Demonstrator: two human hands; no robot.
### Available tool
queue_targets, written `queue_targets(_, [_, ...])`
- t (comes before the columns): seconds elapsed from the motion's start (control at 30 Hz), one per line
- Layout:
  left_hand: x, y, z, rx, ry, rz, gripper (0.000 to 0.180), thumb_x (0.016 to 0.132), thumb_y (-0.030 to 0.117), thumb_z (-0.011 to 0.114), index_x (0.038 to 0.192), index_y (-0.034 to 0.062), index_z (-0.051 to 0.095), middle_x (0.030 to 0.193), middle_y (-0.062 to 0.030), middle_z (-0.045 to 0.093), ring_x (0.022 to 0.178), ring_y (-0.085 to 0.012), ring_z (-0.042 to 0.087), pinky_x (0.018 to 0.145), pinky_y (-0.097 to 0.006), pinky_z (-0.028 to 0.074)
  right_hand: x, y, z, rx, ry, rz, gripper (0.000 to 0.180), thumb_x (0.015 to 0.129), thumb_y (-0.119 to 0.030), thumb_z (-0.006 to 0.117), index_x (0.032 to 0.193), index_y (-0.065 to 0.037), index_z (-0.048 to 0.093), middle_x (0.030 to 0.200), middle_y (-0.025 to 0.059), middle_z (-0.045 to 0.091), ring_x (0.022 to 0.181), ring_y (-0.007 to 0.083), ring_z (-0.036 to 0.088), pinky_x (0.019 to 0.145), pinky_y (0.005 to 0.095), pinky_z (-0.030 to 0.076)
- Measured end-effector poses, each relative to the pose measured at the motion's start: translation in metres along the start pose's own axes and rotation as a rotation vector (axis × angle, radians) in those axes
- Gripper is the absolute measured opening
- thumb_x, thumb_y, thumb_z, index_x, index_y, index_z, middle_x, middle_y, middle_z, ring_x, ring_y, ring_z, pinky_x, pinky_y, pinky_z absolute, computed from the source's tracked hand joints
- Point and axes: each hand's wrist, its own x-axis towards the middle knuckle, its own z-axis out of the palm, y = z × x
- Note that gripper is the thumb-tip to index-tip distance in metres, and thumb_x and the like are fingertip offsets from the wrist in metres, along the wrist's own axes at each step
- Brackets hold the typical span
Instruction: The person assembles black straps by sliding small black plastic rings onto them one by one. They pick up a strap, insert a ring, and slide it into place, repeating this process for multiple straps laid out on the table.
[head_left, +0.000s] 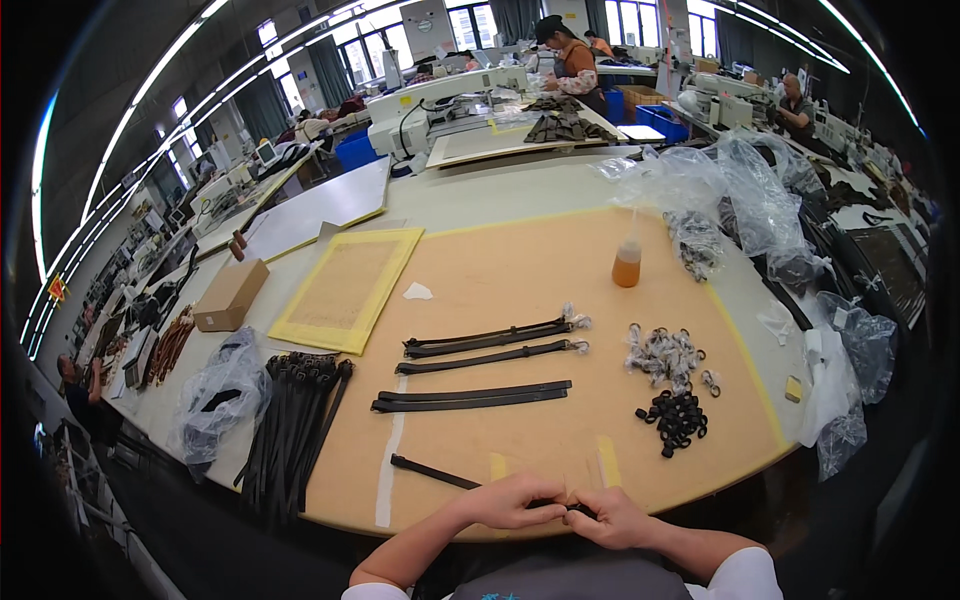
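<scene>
A: Head view puts us over a wide tan work table (pixel 520 270) with our two bare hands meeting at its near edge. What do we have in them?

B: We hold one long, thin black strap (pixel 432 472). Our left hand (pixel 515 500) is curled over it with fingers pressed together on the strap, and our right hand (pixel 612 517) pinches the same end, knuckles almost touching the left. The strap's free length runs off to the left across the table edge, lying flat.

A: And what lies beyond our hands?

B: In the middle of the table we see flat black straps with small metal ends (pixel 490 345), laid in rough parallel rows, and below them a plain pair of black straps (pixel 472 398). To the right sits a heap of small silver metal rings (pixel 665 352), with a pile of small black plastic loops (pixel 677 417) just beside it, nearer to us.

A: Farther out?

B: A small plastic bottle of orange liquid (pixel 627 262) stands upright behind the rings. At left, a thick bundle of black straps (pixel 295 425) hangs over the table edge, next to a crumpled clear plastic bag (pixel 218 398). A yellow-framed flat board (pixel 348 288) and a brown cardboard box (pixel 230 293) lie farther left.
</scene>
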Motion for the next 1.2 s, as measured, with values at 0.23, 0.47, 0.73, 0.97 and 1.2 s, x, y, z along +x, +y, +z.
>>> queue_targets(0.23, [0.004, 0.010, -0.004, -0.031, 0.000, 0.024, 0.017, 0.100, 0.018, 0.064, 0.101, 0.0012, 0.066, 0.076, -0.0074, 0.059, 0.066, -0.0161, 0.051, 0.060, -0.032, 0.041, 0.001, 0.011, 0.017, 0.053, 0.175, -0.100, 0.018, 0.091, -0.017, 0.065, 0.103, -0.003, 0.069, 0.072, 0.0124, 0.062, 0.061, 0.0202, 0.058, 0.059, 0.0347, 0.048])
queue_targets(0.47, [0.001, 0.027, -0.003, 0.047, 0.063, -0.063, 0.016, 0.094, 0.014, 0.068, 0.104, 0.0015, 0.065, 0.086, -0.0078, 0.066, 0.074, -0.0164, 0.060, 0.065, -0.030, 0.049, 0.003, 0.023, 0.024, 0.123, 0.274, -0.076, 0.014, 0.090, -0.015, 0.068, 0.090, -0.001, 0.067, 0.064, 0.0097, 0.055, 0.059, 0.0135, 0.051, 0.055, 0.0329, 0.043])
queue_targets(0.73, [-0.008, 0.011, 0.003, 0.034, 0.164, -0.003, 0.022, 0.089, 0.012, 0.077, 0.105, 0.0018, 0.066, 0.091, -0.0098, 0.070, 0.079, -0.0179, 0.066, 0.068, -0.030, 0.052, 0.002, 0.020, 0.022, 0.333, 0.156, -0.016, 0.019, 0.100, -0.018, 0.062, 0.089, -0.002, 0.066, 0.068, 0.0012, 0.055, 0.065, 0.0091, 0.048, 0.060, 0.0286, 0.040])
queue_targets(0.97, [-0.009, 0.009, 0.007, 0.011, 0.204, 0.051, 0.021, 0.088, 0.010, 0.079, 0.102, 0.0021, 0.067, 0.087, -0.0081, 0.069, 0.077, -0.0160, 0.065, 0.067, -0.029, 0.052, 0.000, 0.015, 0.025, 0.411, 0.149, -0.010, 0.022, 0.103, -0.017, 0.056, 0.086, -0.003, 0.059, 0.069, -0.0010, 0.047, 0.069, 0.0074, 0.044, 0.063, 0.0278, 0.038])
queue_targets(1.2, [-0.009, 0.003, 0.010, -0.042, 0.242, 0.079, 0.021, 0.085, 0.006, 0.082, 0.101, 0.0022, 0.069, 0.088, -0.0038, 0.070, 0.078, -0.0084, 0.063, 0.065, -0.024, 0.050, 0.006, 0.020, 0.037, 0.416, 0.236, -0.063, 0.024, 0.101, -0.016, 0.061, 0.081, -0.003, 0.058, 0.068, -0.0005, 0.047, 0.067, 0.0077, 0.043, 0.061, 0.0290, 0.037])
